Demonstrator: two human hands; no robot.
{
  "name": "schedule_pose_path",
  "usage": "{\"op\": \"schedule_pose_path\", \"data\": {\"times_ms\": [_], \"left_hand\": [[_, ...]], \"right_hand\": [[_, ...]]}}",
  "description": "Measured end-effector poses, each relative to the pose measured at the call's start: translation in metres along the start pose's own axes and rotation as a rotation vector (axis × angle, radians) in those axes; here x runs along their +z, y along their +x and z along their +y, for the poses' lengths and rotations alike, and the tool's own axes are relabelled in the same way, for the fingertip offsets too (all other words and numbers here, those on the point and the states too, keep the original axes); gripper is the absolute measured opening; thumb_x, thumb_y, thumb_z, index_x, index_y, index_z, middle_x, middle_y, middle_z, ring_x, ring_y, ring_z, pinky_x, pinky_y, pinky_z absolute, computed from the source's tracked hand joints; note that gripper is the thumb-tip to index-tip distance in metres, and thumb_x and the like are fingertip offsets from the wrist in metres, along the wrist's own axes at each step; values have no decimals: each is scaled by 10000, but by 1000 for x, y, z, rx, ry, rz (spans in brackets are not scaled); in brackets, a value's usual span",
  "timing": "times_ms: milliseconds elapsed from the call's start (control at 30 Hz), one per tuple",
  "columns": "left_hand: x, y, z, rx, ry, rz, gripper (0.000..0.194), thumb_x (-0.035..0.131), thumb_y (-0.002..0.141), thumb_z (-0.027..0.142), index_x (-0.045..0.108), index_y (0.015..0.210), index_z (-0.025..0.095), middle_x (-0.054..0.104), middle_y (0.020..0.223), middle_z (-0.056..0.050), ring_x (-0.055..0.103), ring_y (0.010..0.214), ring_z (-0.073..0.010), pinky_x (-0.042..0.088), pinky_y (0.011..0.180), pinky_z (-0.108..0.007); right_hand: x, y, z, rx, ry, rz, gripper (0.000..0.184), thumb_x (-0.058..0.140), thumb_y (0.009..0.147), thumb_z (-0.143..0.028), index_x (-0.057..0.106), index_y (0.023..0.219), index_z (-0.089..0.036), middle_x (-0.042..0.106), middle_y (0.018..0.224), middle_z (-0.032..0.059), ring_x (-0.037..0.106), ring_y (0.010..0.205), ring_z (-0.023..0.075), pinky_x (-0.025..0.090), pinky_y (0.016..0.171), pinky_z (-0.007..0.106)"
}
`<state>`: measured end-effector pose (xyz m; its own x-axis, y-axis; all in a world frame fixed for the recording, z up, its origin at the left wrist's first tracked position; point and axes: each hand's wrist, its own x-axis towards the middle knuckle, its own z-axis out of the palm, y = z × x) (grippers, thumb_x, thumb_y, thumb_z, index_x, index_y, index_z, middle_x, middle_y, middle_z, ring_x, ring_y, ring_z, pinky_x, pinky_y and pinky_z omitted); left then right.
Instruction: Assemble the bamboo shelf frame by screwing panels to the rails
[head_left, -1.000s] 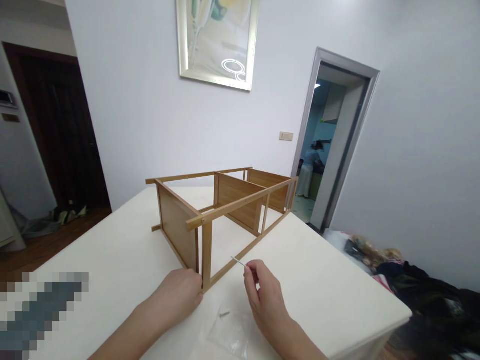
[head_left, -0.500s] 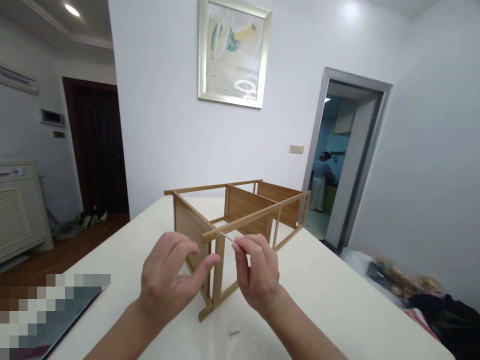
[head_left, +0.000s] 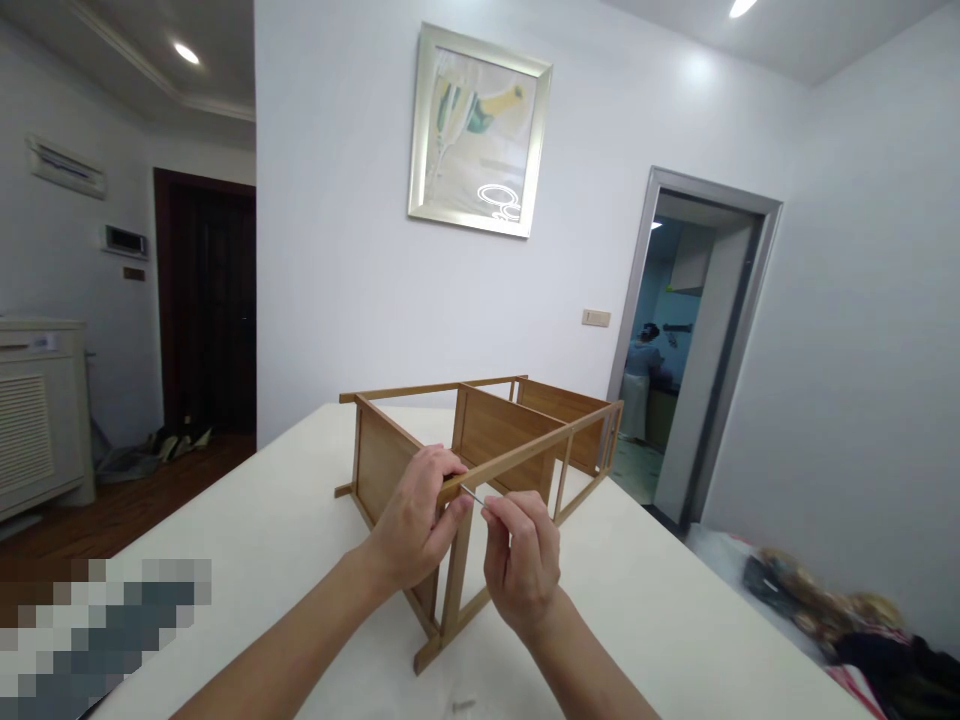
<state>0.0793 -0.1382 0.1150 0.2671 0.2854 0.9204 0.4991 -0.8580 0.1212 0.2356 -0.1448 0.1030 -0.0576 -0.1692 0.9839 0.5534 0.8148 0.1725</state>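
Note:
A wooden shelf frame [head_left: 517,455] with several panels lies on its side on the white table [head_left: 645,600]. My left hand [head_left: 420,515] is closed round the near end of its upper rail, fingers over the top and thumb below. Between the fingertips of my right hand [head_left: 525,555] is a thin metal rod [head_left: 472,495], perhaps a hex key. Its far tip meets the side of that rail, close to my left thumb; its other end is hidden in my fingers. A small bolt-like piece [head_left: 463,706] lies on the table near the bottom edge.
Clothes and other soft items [head_left: 840,600] are heaped beyond the table's right edge. A framed picture [head_left: 480,130] hangs on the wall ahead. Through the doorway at right, a person [head_left: 641,375] stands in another room. Part of the lower left is pixelated.
My left hand has moved right and up from beside the frame and closed on the rail's end. My right hand still holds the rod at the rail. The view has tilted slightly up.

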Motion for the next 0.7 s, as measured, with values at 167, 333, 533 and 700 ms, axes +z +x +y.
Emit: {"op": "schedule_pose_path", "data": {"times_ms": [167, 333, 533, 700], "left_hand": [[3, 2, 3, 5, 19, 25, 208, 502, 916, 175, 471, 1118, 210, 592, 1044, -88, 548, 1054, -237, 386, 1055, -508], [2, 0, 2, -8, 55, 15, 227, 509, 914, 170, 471, 1133, 214, 604, 1079, -90, 541, 1116, -240, 366, 1089, -513], [4, -3, 1, -22, 93, 33, 210, 499, 924, 183, 475, 1129, 222, 623, 1096, -94, 541, 1155, -244, 365, 1102, -539], [4, -4, -1, -19, 94, 15, 219, 486, 925, 177, 471, 1138, 225, 626, 1104, -92, 558, 1139, -234, 345, 1124, -548]], "right_hand": [[-3, -2, 2, 2, -6, 3, 212, 549, 896, -43, 584, 1077, -148, 594, 833, 72, 554, 739, 166, 533, 626, 313], [-2, -5, 7, -8, -6, -26, 201, 545, 897, -38, 587, 1066, -139, 604, 836, 83, 553, 742, 170, 521, 612, 310], [-5, -3, 8, -57, -2, -43, 297, 561, 879, -14, 587, 1140, -154, 653, 864, 83, 604, 760, 172, 515, 613, 308], [-14, 4, 10, -145, 18, -122, 354, 566, 875, -20, 604, 1200, -156, 679, 951, 120, 620, 826, 199, 538, 636, 332]]}}
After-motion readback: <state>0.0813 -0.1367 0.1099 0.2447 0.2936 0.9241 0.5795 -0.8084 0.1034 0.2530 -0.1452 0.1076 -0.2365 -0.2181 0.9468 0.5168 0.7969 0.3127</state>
